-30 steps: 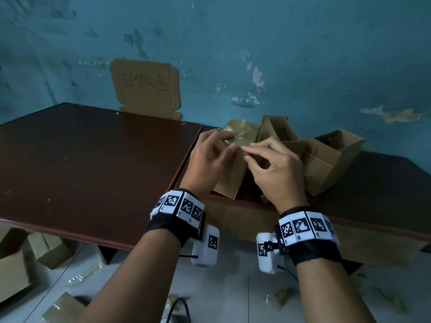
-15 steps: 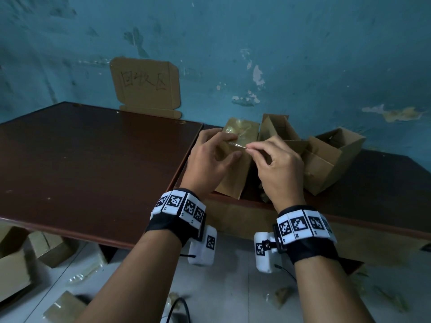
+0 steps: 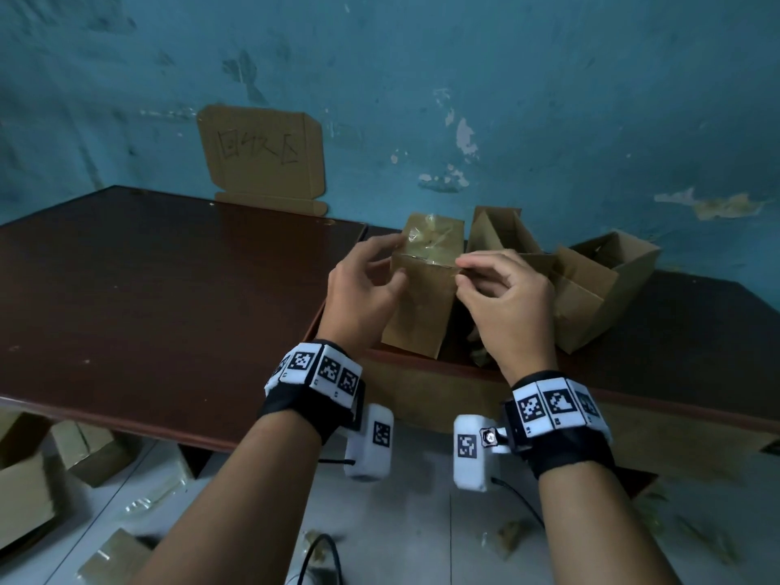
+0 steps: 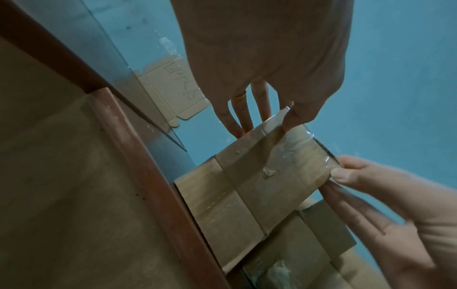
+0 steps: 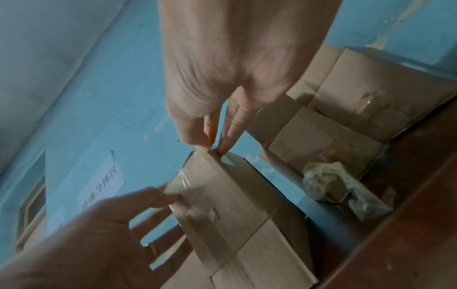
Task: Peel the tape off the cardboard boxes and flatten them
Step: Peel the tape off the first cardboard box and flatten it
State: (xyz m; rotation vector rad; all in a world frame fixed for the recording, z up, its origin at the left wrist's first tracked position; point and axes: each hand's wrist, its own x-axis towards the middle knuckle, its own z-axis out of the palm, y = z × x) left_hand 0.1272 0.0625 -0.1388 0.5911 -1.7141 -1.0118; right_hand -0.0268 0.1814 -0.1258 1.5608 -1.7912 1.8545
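**Two hands share one box: one steadies, one peels**

Two jobs are split here. The left hand (image 3: 363, 289) pinches the upper left edge of the taped box (image 3: 422, 306), thumb in front and fingers behind, which looks meant to brace it against the pull. The right hand (image 3: 506, 297) pinches the clear tape (image 4: 296, 148) at the box's upper right corner between thumb and fingertips, probably to lift a free end. The box stands tilted on its lower end at the near edge of the right-hand surface (image 3: 696, 331), top towards the wall, so the taped seam faces the person.

Behind it and to the right, open boxes (image 3: 591, 297) lie tipped; whether anything is in them cannot be told. A crumpled wad of tape (image 5: 329, 183) lies on the surface beside them. More cardboard (image 3: 25, 491) sits on the floor at lower left.
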